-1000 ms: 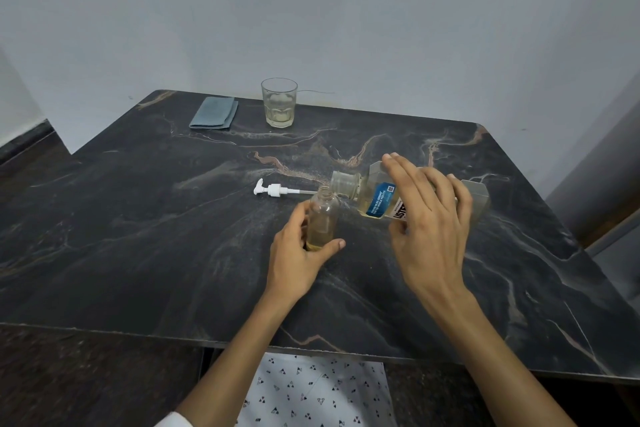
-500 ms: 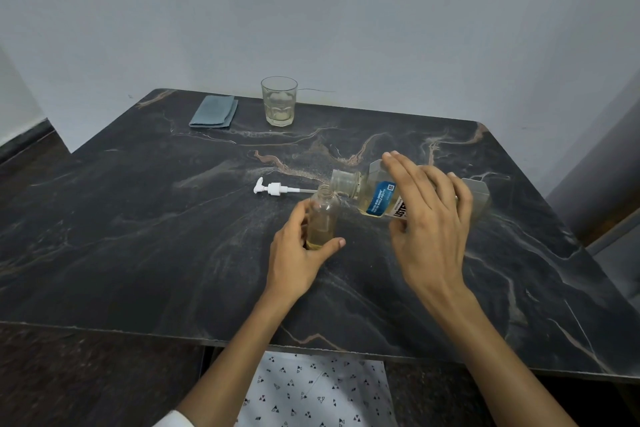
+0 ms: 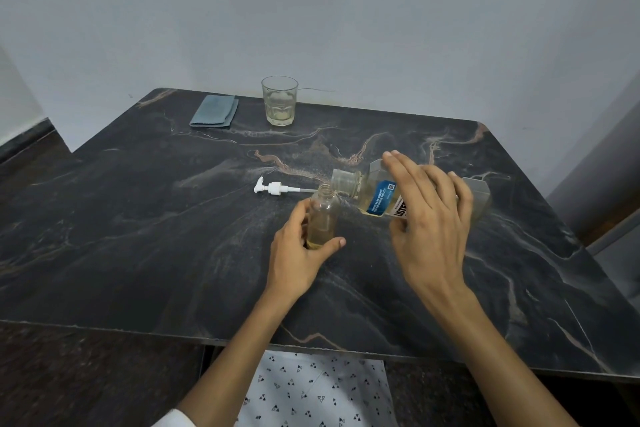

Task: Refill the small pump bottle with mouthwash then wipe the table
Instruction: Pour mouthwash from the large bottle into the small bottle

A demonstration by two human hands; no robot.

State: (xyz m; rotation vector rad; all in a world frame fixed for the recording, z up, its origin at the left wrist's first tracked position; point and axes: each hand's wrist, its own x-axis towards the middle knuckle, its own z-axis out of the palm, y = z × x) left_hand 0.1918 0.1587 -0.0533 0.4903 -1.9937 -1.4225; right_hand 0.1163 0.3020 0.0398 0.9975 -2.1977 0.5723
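Observation:
A small clear bottle (image 3: 323, 215) stands upright on the dark marble table (image 3: 138, 236), a little yellowish liquid at its bottom. My left hand (image 3: 298, 253) grips its lower part. My right hand (image 3: 429, 218) holds a large mouthwash bottle (image 3: 375, 196) with a blue label, tipped on its side, its wide mouth right above the small bottle's opening. A white pump head (image 3: 273, 188) with its tube lies on the table just behind the small bottle.
A folded grey-blue cloth (image 3: 214, 111) lies at the back left of the table. A glass (image 3: 280, 100) with pale liquid stands beside it near the wall. The table's front edge runs just above my lap.
Both hands keep their grips and nearly the same positions. The mouthwash bottle stays tipped over the small bottle; the liquid level looks about the same.

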